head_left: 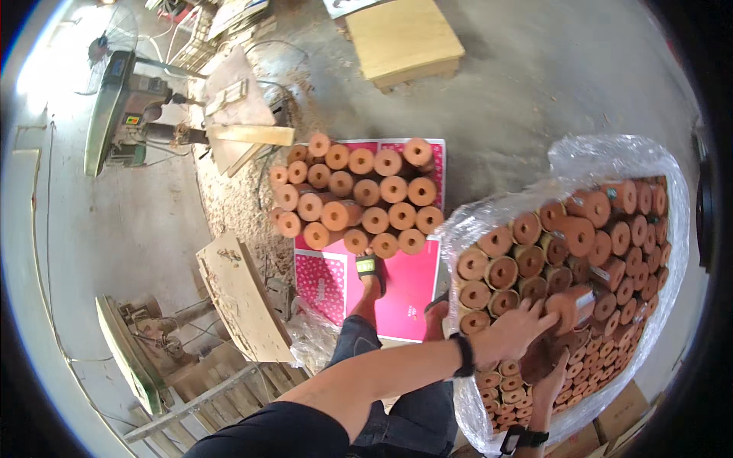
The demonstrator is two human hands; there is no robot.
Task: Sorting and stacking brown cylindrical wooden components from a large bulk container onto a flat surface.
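On my right stands a large plastic-wrapped batch of orange-brown cylinders (496, 241), many with a round hole in the end. My left hand (510, 333), black band at its wrist, reaches across into the batch. Its fingers grip the near end of a thick cylinder with a pale label (571, 308), which is tilted above the others. Lower down, my right hand (548, 385) curls around the side of a darker brown cylinder (539, 363). Its palm side and part of that cylinder are hidden.
Several drilled cylinders (335, 216) are stacked on a pink-and-white board (389, 294) by my feet. Clear plastic wrap (611, 156) rims the batch. Drill presses (126, 114) stand at left amid wood shavings (229, 202); a yellow wooden box (405, 38) lies ahead.
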